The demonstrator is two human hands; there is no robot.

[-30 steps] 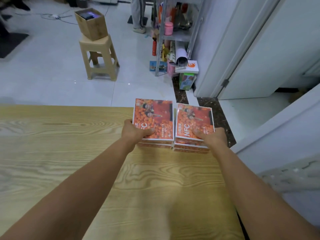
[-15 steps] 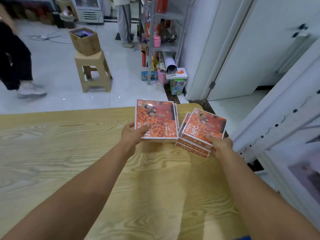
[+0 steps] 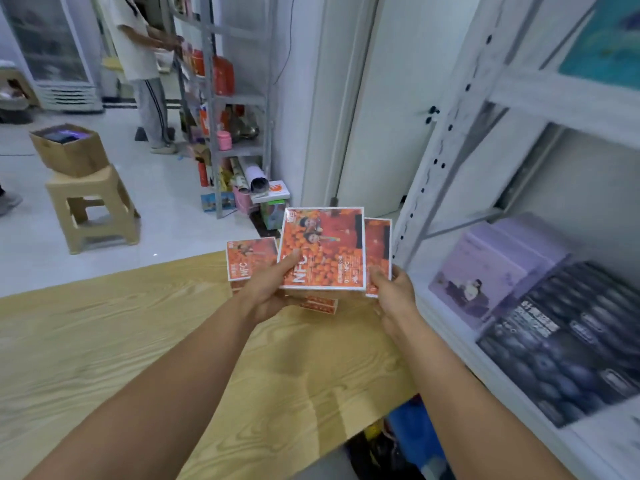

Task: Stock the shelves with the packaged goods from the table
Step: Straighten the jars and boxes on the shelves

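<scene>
1. Left hand [image 3: 273,292]: grips an orange pack [image 3: 325,244] by its lower left corner, thumb on the printed face and fingers beneath. A second ago this hand lay on a stack on the wooden table [image 3: 138,341]. The pack is now lifted clear of it and faces the camera.
2. Right hand [image 3: 393,292]: pinches a second orange pack [image 3: 379,251] at its lower edge. This pack sits just behind and to the right of the first, which partly covers it. It too has come up off the table since the earlier views.
3. Leftover stack [image 3: 250,259]: more orange packs rest at the table's far edge, left of the left hand. Further pack edges [image 3: 320,303] show below the raised pack. Whether they rest on the table or in the left hand cannot be told.
4. White shelf unit [image 3: 450,133]: the view has swung right, so the unit now fills that side. Purple packs [image 3: 491,268] and dark packs [image 3: 571,348] already lie on its lower shelf.
5. Reading: pickup appears complete and the carry toward the shelves is under way. No orange pack is shelved yet, and the leftover packs would need further trips.
</scene>
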